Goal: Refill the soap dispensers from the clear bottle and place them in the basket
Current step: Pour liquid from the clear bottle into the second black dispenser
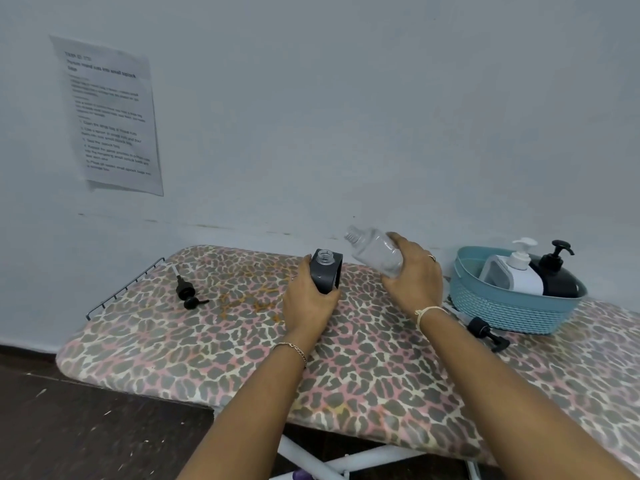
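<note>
Fingers [302, 271] of the left hand [308, 299] curl round the dark dispenser [325, 273], which stands upright on the ironing board [346, 375] with its neck open and no pump on it. The right hand [412, 275] grips the clear bottle [375, 252] round its lower half. The bottle is tilted, its threaded mouth up and to the left, just beside the dispenser's neck but not yet over it. To pour well, the mouth probably wants bringing right above the opening before tipping further, with the left hand bracing the dispenser so it cannot slide on the cloth. How much liquid the bottle holds I cannot tell. A loose pump head [188, 292] lies well off to the left, and a second pump [485, 332] lies just beside the basket [512, 306], where a white dispenser [519, 268] and a black dispenser [557, 271] already sit. No brand or label shows on any bottle, and the sheet of paper [107, 116] on the wall is too blurred to read.
</note>
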`<state>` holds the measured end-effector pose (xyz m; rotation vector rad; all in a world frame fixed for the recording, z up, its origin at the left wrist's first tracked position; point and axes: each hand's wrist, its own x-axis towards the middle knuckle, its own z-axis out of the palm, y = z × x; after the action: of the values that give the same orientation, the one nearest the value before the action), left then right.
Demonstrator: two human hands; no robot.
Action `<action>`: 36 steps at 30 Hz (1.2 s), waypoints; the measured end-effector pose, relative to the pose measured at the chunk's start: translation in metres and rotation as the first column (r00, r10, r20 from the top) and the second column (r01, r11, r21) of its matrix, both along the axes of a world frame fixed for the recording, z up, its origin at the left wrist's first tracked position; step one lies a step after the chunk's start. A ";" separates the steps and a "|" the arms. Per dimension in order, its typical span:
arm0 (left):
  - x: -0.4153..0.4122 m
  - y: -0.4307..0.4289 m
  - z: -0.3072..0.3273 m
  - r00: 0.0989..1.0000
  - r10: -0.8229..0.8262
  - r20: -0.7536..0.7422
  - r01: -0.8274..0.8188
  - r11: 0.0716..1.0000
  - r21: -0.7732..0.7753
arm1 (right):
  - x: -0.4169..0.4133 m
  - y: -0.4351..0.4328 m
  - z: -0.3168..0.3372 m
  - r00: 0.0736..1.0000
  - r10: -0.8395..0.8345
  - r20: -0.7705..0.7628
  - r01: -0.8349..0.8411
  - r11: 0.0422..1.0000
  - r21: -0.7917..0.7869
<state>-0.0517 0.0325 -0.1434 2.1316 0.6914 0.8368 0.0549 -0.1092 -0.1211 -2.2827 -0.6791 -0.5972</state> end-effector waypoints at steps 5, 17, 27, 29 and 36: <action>-0.002 0.003 0.003 0.992 -0.054 -0.114 0.058 0.998 0.029 | -0.009 0.003 0.007 0.996 -0.028 0.080 0.045 0.975 -0.218; -0.004 0.004 0.003 0.986 -0.070 -0.149 0.079 0.995 0.055 | -0.019 0.004 0.022 0.981 -0.044 0.189 0.114 0.920 -0.375; -0.004 0.005 0.003 0.986 -0.066 -0.156 0.076 0.995 0.060 | -0.017 0.006 0.026 0.972 -0.044 0.232 0.141 0.897 -0.420; -0.004 0.005 0.003 0.985 -0.066 -0.158 0.076 0.995 0.062 | -0.016 0.007 0.028 0.966 -0.040 0.254 0.149 0.892 -0.426; -0.005 0.008 0.003 0.980 -0.094 -0.174 0.106 0.993 0.056 | -0.017 0.007 0.033 0.953 -0.028 0.302 0.168 0.877 -0.450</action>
<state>-0.0567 0.0404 -0.1402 2.2966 0.6449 0.6354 0.0381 -0.1024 -0.0878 -2.7243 -0.9352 -0.9085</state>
